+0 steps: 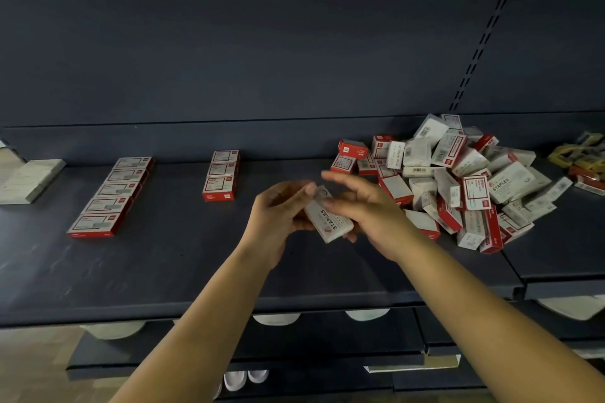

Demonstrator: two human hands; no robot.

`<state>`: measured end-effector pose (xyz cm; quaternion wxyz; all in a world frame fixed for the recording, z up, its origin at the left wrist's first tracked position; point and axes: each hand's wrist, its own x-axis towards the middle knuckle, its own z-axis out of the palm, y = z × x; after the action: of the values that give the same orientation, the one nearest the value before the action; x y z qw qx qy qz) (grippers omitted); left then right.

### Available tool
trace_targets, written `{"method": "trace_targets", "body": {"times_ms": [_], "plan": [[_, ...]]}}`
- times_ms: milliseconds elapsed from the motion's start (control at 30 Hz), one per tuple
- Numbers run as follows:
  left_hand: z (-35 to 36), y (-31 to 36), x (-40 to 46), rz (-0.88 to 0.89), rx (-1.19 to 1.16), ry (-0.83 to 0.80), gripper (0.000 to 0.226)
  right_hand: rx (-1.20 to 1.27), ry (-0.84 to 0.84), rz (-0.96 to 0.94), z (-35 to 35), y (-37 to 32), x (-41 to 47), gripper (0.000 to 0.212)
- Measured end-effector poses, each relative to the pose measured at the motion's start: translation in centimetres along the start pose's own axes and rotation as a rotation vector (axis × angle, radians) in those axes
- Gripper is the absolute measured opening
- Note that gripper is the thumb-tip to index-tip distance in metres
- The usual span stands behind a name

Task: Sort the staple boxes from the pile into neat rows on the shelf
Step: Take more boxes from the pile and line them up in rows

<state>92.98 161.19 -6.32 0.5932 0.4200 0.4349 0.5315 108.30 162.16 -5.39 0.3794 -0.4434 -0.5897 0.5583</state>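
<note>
- A pale flat block (29, 180) is lying at the far left of the dark shelf (163, 271), by the shelf's left end.
- A row of five red-and-white boxes (109, 198) is running toward the front edge; a shorter row of three (222, 175) is sitting further right, with bare shelf between and in front.
- The left hand (278, 213) is gripping one end of a white staple box (327, 216), fingers curled round it.
- The right hand (366, 206) is holding the other end, fingers partly extended over the top.
- The pile (451, 180) is lying just right of the hands, reaching the back wall.
</note>
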Motion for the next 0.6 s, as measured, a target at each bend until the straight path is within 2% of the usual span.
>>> {"method": "trace_targets", "body": {"times_ms": [100, 233, 367, 433, 500, 600], "plan": [[0.0, -0.3, -0.5, -0.044, -0.082, -0.018, 0.042, 0.175, 0.055, -0.008, 0.4, 0.1, 0.2, 0.046], [-0.2, -0.8, -1.4, -0.074, -0.057, -0.012, 0.03, 0.308, 0.194, -0.038, 0.9, 0.6, 0.3, 0.031], [-0.9, -1.2, -1.7, -0.069, -0.071, 0.065, 0.036, 0.372, 0.33, -0.016, 1.5, 1.3, 0.2, 0.018], [-1.2, -1.4, -1.6, -0.055, -0.112, 0.134, 0.028, 0.371, 0.348, -0.003, 1.6, 1.4, 0.2, 0.014], [-1.6, -1.4, -1.6, -0.042, -0.157, 0.199, 0.016, 0.375, 0.321, 0.012, 1.7, 1.5, 0.1, 0.021], [-2.3, -1.2, -1.5, -0.02, -0.21, 0.257, 0.015, 0.351, 0.244, 0.033, 1.9, 1.5, -0.1, 0.013]]}}
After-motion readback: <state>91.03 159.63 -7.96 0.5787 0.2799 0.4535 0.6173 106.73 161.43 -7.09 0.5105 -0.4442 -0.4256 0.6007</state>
